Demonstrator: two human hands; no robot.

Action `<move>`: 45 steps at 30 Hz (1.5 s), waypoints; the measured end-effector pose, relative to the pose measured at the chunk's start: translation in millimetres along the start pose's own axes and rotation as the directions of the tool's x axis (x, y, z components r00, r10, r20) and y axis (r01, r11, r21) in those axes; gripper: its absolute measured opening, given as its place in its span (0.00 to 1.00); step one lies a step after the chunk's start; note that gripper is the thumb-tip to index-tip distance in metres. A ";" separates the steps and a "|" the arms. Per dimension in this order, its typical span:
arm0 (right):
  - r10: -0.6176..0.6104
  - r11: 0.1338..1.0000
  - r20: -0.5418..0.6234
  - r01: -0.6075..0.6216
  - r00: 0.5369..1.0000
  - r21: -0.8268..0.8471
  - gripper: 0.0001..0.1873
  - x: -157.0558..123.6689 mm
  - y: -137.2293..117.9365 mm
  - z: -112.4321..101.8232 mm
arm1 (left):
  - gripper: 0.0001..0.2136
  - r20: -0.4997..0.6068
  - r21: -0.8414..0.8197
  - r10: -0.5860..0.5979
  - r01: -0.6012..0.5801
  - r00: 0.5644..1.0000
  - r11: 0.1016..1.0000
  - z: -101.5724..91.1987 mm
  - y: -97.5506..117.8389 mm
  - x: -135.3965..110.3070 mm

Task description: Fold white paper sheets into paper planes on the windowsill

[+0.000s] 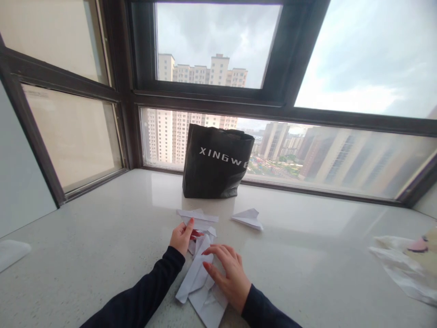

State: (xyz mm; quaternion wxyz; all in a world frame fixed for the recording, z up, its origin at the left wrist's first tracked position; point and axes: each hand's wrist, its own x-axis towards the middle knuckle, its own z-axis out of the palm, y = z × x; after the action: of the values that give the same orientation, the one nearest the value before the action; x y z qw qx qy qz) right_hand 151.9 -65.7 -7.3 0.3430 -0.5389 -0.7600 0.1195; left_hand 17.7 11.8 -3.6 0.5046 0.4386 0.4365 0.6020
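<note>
My left hand (182, 236) pinches a white folded paper airplane (201, 220) between thumb and fingers, holding it above the white surface. Below it lies a loose pile of folded white papers (194, 273), some overlapping, so their exact shapes are hard to make out. Over the right side of that pile is my right hand (229, 273), its thumb and index finger apart and the fingertips close to the paper; whether they touch it I cannot tell. Another paper airplane (248, 218) rests by itself on the surface, to the right of the held one.
A black bag (216, 164) with white lettering stands upright behind the papers, near the window. On the far right lies a crumpled white plastic bag (403, 269). A white object (12, 253) sits at the left edge. Dark window frames (218, 95) border the white counter (112, 228).
</note>
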 end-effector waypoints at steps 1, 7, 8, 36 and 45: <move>-0.008 1.000 0.012 0.008 1.000 0.006 0.07 0.4 -0.2 -1.1 | 0.20 0.010 0.003 -0.003 0.003 1.000 1.000 0.3 0.1 -0.5; -0.085 0.939 -0.194 0.144 0.977 0.312 0.12 4.0 3.4 -9.3 | 0.18 0.005 -0.008 0.032 -0.032 0.999 0.999 -2.7 -0.9 2.0; -0.060 0.914 -0.246 0.152 0.967 0.376 0.13 4.7 4.3 -11.0 | 0.18 0.002 -0.012 0.041 -0.041 0.999 0.999 -3.4 -1.3 2.6; 0.110 0.935 -0.444 0.058 0.889 0.349 0.13 7.4 11.7 -15.2 | 0.19 0.236 -0.053 0.055 -0.044 0.970 0.998 1.1 0.4 -10.4; 0.184 0.977 -0.445 -0.113 0.876 0.181 0.14 13.1 30.4 -18.1 | 0.21 0.404 -0.022 -0.031 0.043 0.914 0.999 7.3 2.9 -24.3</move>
State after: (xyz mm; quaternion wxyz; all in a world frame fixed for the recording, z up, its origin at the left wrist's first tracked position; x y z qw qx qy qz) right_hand 183.6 -45.4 -5.6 0.5422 -0.5814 -0.6024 0.0712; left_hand 26.7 -12.0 -1.1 0.6015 0.5374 0.3223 0.4955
